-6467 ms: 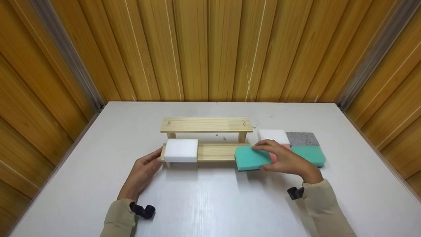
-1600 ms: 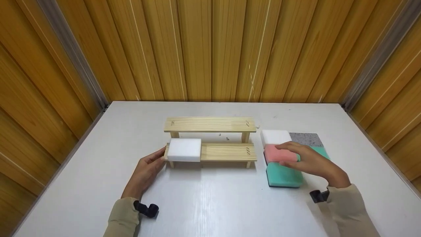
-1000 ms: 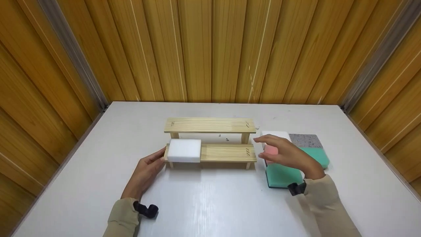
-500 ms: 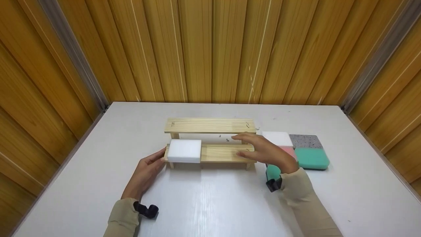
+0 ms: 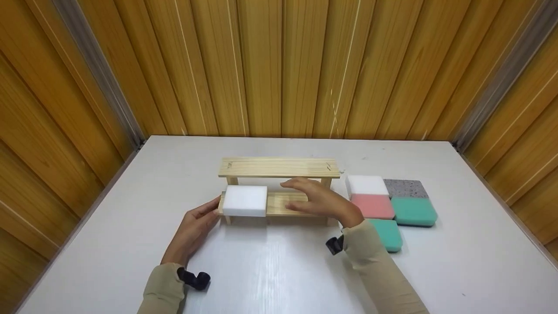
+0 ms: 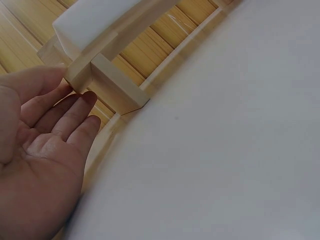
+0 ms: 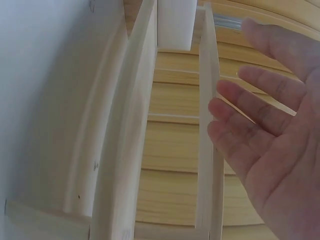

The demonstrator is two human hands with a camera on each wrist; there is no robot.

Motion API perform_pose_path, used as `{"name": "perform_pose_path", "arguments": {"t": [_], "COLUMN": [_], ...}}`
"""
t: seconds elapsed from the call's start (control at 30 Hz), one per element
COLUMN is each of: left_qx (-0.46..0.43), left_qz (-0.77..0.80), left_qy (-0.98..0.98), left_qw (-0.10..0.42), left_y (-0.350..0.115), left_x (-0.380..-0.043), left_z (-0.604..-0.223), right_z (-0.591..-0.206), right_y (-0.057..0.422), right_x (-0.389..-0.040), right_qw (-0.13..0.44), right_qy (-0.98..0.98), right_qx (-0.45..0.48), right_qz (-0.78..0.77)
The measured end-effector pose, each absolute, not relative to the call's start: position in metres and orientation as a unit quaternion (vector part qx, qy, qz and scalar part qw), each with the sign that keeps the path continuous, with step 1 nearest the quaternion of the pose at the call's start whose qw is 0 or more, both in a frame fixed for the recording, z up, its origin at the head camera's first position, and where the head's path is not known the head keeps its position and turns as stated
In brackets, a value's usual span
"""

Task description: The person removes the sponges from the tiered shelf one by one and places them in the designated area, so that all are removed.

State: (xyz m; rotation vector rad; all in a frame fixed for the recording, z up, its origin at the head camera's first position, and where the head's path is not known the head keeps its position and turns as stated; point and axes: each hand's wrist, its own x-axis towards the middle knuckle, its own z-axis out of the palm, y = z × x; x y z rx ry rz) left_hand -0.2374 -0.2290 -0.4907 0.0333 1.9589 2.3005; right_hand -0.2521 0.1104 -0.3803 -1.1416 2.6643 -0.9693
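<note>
A two-tier wooden rack [image 5: 279,167] stands mid-table. On the left part of its lower board [image 5: 279,200] lies a white sponge [image 5: 245,200]. My left hand [image 5: 194,229] grips the left end of that board, thumb at the edge and fingers beneath, as the left wrist view shows. Over the board's right part hovers my right hand [image 5: 320,200], thumb and fingers spread and nothing between them. Its fingertips point at the white sponge from the right. In the right wrist view the palm and parted fingers [image 7: 265,95] show beside the rack's boards.
Right of the rack, sponges lie together on the table: a white one [image 5: 367,185], a pink one [image 5: 373,206], a speckled grey one [image 5: 406,189] and green ones [image 5: 414,210], the nearer green one [image 5: 388,235] partly behind the right sleeve. Wood-panelled walls [image 5: 279,65] enclose the table.
Earlier my right hand held a green sponge by the rack; that sponge now lies in front of the pink one. The right hand has since moved left over the lower board. The left hand stays put.
</note>
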Motion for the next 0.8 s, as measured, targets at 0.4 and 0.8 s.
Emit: {"name": "perform_pose_path", "arguments": {"t": [0.4,0.8], "left_qx": [0.014,0.02], "left_qz": [0.756,0.753], "left_qy": [0.651,0.654], "left_qw": [0.06,0.065], "left_y": [-0.231,-0.23], "left_x": [-0.237,-0.237], "left_z": [-0.491,-0.49], "right_z": [-0.385,-0.395], "right_y": [0.074,0.043], "right_x": [-0.256,-0.257], "right_qw": [0.043,0.036], "right_qy": [0.868,0.881], "right_qx": [-0.382,-0.368], "right_qz": [-0.315,-0.296]}}
